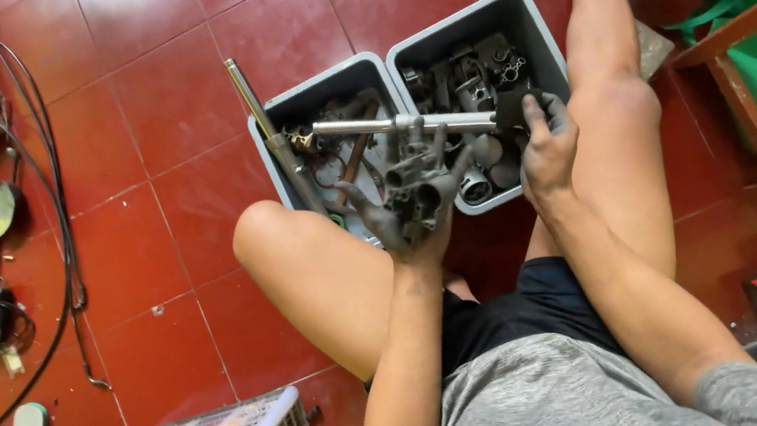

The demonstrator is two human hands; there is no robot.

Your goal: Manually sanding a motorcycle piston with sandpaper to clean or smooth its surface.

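Squarely in left hand (412,200) (greasy): metal casting (418,192)

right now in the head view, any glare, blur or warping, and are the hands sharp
In the head view the light is soft and even, with only faint sheen on the red floor tiles; the left hand holding a grimy metal part and the right hand are fairly sharp; the metal rod across the grey bins shows a bright highlight; the frame edges bow slightly from the wide lens.
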